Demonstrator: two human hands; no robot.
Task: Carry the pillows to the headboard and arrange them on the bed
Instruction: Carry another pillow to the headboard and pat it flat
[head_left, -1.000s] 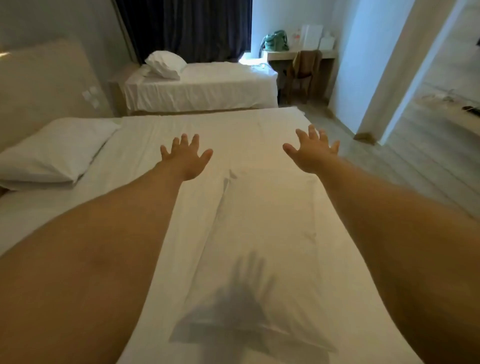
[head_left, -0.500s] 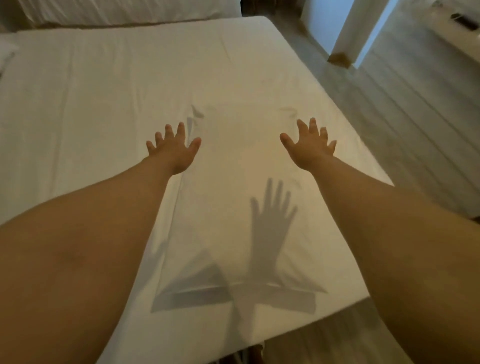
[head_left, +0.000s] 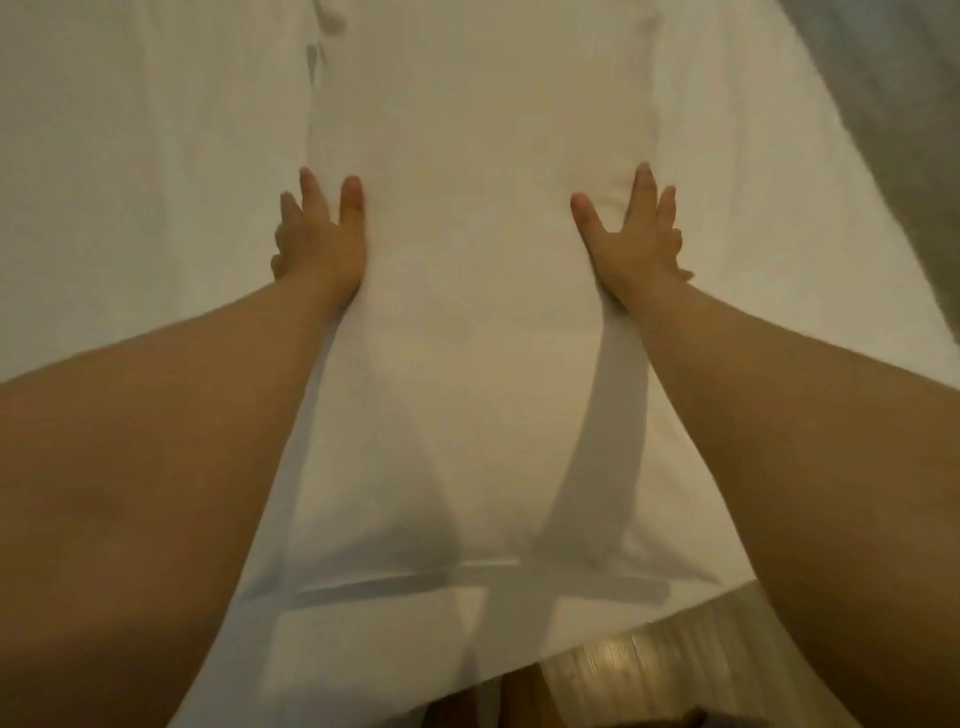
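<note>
A long white pillow (head_left: 467, 312) lies lengthwise on the white bed (head_left: 130, 156), its near end close to the bed's foot edge. My left hand (head_left: 319, 236) clasps the pillow's left long side, thumb on top, other fingers along and under the edge. My right hand (head_left: 631, 241) holds the right long side the same way. Both forearms reach forward over the pillow's near half and cast shadows on it. The headboard and the other pillows are out of view.
The bed's foot edge runs along the bottom, with wooden floor (head_left: 649, 660) below it. More floor (head_left: 914, 104) shows past the bed's right edge at the upper right. Bare sheet stretches to the left of the pillow.
My head has tilted down and closer to the bed. Both hands dropped from hovering spread above the pillow and now grip its two long sides.
</note>
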